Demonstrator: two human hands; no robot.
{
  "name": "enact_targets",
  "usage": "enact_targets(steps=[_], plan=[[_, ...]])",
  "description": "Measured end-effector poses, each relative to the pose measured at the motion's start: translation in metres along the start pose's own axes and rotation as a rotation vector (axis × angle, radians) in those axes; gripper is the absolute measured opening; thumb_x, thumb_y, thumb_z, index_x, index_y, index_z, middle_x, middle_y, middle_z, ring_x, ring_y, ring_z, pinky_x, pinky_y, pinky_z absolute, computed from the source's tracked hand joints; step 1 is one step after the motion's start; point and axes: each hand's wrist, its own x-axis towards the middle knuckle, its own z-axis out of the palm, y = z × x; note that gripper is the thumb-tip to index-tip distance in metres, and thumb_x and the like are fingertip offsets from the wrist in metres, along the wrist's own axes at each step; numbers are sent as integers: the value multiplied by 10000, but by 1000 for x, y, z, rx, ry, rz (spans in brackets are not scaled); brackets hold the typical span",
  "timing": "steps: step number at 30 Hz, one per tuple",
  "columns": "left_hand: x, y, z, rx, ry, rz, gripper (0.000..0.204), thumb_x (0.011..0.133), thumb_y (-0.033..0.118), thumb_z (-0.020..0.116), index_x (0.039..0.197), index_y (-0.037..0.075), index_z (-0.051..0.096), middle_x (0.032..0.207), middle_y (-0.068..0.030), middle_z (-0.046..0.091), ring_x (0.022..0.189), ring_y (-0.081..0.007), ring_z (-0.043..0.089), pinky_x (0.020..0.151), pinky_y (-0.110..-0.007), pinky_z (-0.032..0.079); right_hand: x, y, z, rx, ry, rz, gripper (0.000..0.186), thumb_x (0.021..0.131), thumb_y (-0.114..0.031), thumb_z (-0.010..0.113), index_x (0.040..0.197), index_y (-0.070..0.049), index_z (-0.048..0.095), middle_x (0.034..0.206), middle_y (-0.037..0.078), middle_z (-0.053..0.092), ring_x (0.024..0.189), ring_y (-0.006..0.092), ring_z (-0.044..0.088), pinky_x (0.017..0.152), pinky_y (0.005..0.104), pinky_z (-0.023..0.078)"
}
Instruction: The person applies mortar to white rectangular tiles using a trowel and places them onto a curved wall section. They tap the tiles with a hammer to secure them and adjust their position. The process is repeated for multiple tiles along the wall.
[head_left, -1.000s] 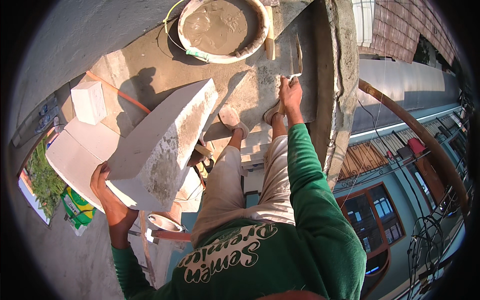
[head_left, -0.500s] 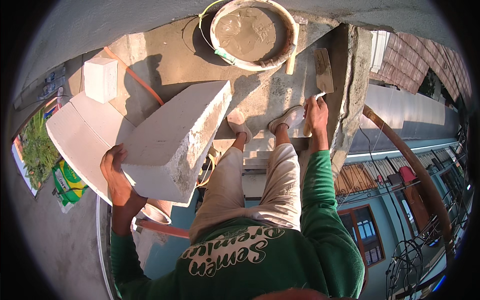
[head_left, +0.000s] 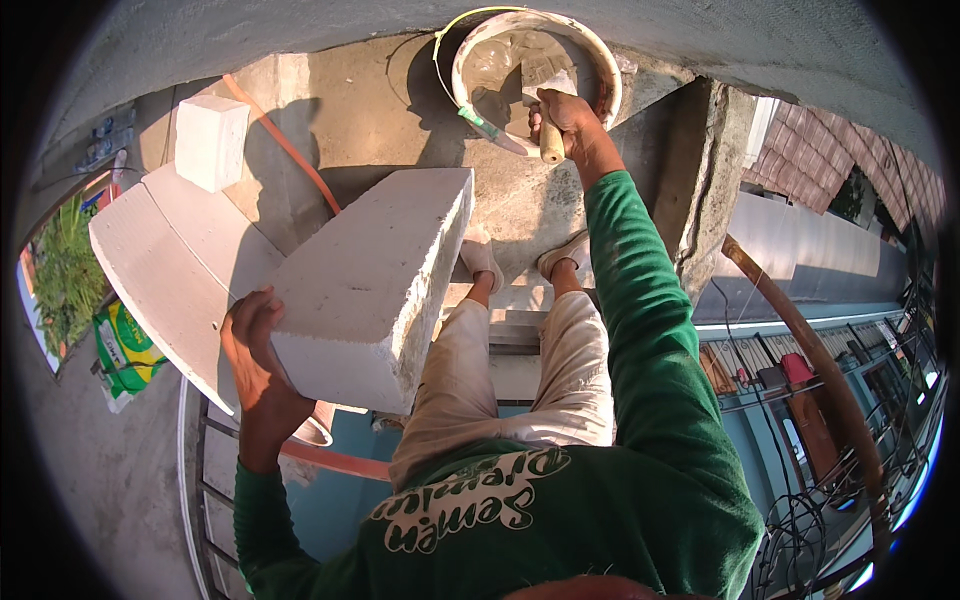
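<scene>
My left hand [head_left: 258,370] grips the near left end of a large white lightweight concrete block [head_left: 365,255], fingers over its top edge. The block is tilted, its rough long side toward my legs. At the far side, my right hand [head_left: 575,125] is closed round the wooden handle of a trowel [head_left: 551,145]. The trowel's blade reaches into a bucket [head_left: 608,85] of wet grey mortar [head_left: 488,65] and rests at the mortar's surface. A pale green bucket handle [head_left: 437,70] hangs at the bucket's left side.
More white blocks [head_left: 150,235] lie to the left, with a small cut block [head_left: 212,145] on top. An orange hose [head_left: 290,150] runs behind them. A concrete ledge [head_left: 715,160] stands at right, above a drop toward houses. A green-yellow bag [head_left: 130,350] lies far left.
My right hand has carried the trowel from beside the concrete ledge leftward and away from me into the bucket. My left hand stays on the block.
</scene>
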Motion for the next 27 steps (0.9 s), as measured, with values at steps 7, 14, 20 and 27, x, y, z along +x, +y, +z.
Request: enact_targets(steps=[7, 14, 20, 27], plan=[[3, 0, -4, 23, -38, 1, 1047, 761, 133, 923, 1621, 131, 326, 1611, -204, 428, 1480, -442, 422, 1217, -571, 421, 26, 17, 16, 116, 30, -151, 247, 1169, -270, 575, 1082, -39, 585, 834, 6, 549, 660, 128, 533, 559, 307, 486], [8, -5, -3, -52, -34, -18, 1041, 694, 223, 985, 1561, 127, 417, 1627, -167, 434, 1510, -428, 384, 1241, -591, 376, 12, 70, -5, 85, -76, -371, 244, 1124, -268, 669, 1049, -36, 658, 796, 7, 610, 608, 130, 550, 573, 324, 501], [14, -5, -16, 46, -75, -48, 1087, 670, 264, 978, 1582, 110, 405, 1603, -188, 455, 1511, -418, 386, 1243, -583, 361, -17, 112, -25, -89, -78, -456, 232, 1050, -243, 714, 1024, -13, 705, 746, 15, 636, 583, 133, 583, 535, 332, 487], [57, -3, -30, 129, -106, -59, 1186, 612, 177, 976, 1628, 24, 383, 1594, -219, 447, 1512, -426, 399, 1286, -497, 345, -72, 153, -46, -269, -14, -257, 306, 1034, -201, 699, 783, -39, 634, 606, 32, 563, 473, 139, 487, 468, 347, 410]])
